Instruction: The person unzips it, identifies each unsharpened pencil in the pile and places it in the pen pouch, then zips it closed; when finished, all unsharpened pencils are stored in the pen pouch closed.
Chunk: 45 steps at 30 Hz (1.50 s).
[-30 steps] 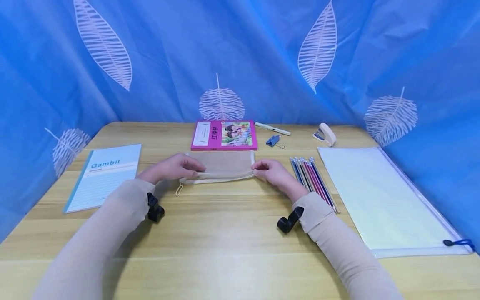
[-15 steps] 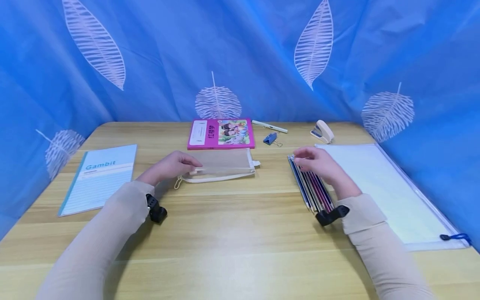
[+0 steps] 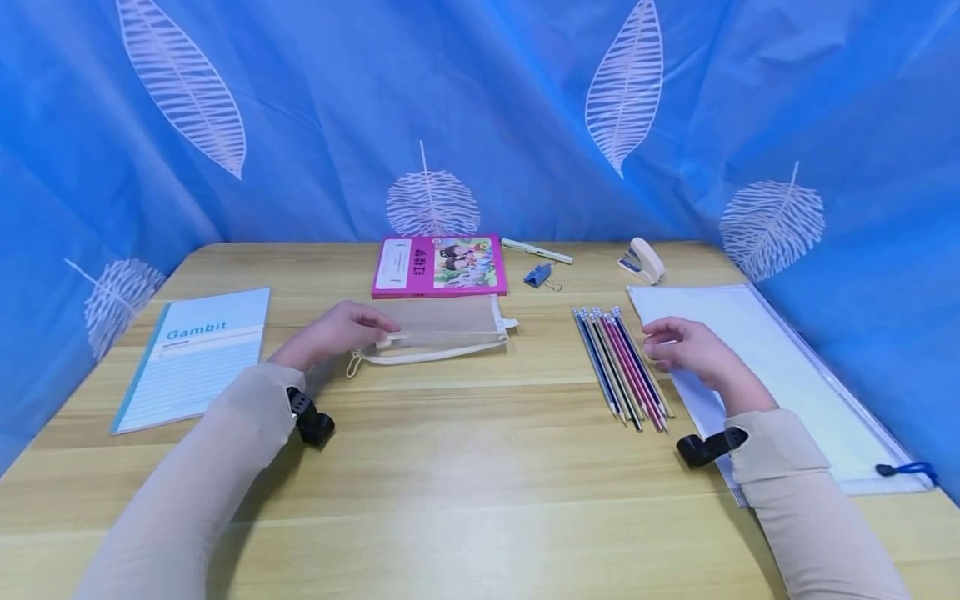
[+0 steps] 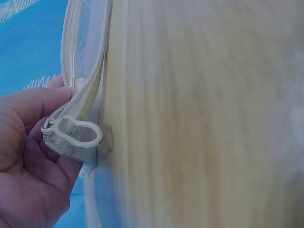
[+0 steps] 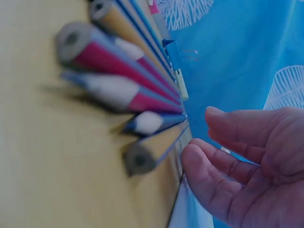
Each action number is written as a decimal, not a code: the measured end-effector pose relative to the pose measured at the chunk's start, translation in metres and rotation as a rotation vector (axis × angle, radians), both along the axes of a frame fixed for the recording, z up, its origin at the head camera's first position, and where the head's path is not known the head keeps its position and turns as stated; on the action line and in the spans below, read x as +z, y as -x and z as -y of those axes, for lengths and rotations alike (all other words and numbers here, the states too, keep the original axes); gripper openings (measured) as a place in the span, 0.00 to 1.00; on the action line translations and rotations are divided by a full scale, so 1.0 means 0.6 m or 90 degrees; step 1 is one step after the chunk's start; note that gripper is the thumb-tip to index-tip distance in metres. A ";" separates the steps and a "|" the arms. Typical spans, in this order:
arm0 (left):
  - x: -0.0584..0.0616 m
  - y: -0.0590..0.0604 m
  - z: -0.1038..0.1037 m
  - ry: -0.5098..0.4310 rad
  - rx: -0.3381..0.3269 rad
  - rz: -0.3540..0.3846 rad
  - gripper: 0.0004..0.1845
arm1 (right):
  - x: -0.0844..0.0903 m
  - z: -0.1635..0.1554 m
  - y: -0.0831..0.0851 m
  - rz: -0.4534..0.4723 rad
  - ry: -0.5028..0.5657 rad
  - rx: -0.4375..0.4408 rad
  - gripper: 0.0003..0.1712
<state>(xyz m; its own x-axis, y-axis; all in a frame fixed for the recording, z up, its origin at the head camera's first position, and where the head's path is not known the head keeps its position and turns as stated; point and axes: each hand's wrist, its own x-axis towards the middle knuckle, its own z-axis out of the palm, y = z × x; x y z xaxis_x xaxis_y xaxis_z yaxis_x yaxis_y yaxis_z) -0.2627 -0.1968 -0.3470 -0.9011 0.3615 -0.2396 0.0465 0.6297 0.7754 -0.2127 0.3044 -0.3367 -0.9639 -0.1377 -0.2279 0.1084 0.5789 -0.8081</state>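
At frame centre, the left hand is pinching the soft, light mesh pouch by its zipper end; right hand, loosely open, is hovering beside the thin, roll-prone pencils, best pinched mid-shaft

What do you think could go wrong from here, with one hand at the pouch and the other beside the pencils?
The pencils lie loose in a row, so the right hand beside them could nudge some and send them rolling. The left hand pinches only one end of the mesh pouch, so its narrow opening may sag shut. The pink book sits right behind the pouch and could get pushed.
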 end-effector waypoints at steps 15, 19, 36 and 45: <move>-0.001 -0.003 -0.001 -0.018 0.008 0.006 0.14 | -0.012 0.002 0.001 0.026 -0.025 0.019 0.27; 0.003 -0.004 -0.002 -0.015 0.007 0.005 0.14 | -0.011 0.004 0.003 0.045 -0.027 0.033 0.27; 0.007 -0.020 -0.009 -0.010 -0.001 -0.032 0.13 | -0.001 0.009 0.012 0.092 -0.041 0.026 0.27; 0.004 -0.022 -0.006 -0.015 -0.011 -0.058 0.13 | 0.010 0.035 0.020 0.072 -0.185 0.046 0.35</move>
